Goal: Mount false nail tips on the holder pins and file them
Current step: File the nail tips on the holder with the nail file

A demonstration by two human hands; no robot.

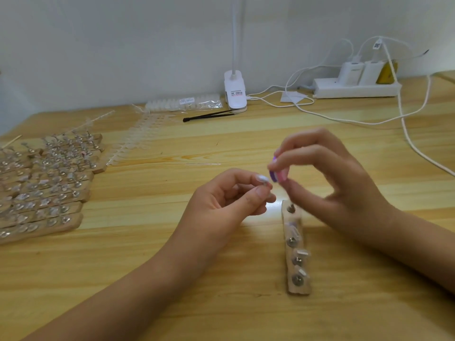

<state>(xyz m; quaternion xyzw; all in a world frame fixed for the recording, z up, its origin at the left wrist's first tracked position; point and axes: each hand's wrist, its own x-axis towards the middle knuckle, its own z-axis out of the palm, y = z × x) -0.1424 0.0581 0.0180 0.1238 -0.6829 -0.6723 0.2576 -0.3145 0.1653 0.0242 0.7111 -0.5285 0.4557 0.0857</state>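
We log: left grip (221,200) pinches the nail tip (262,178), above the tabletop (123,230), just beyond the wooden holder (296,289); right grip (332,183) pinches a small purple file (275,175) just beside it. We judge: brace wrists, stroke lightly, follow the edge.
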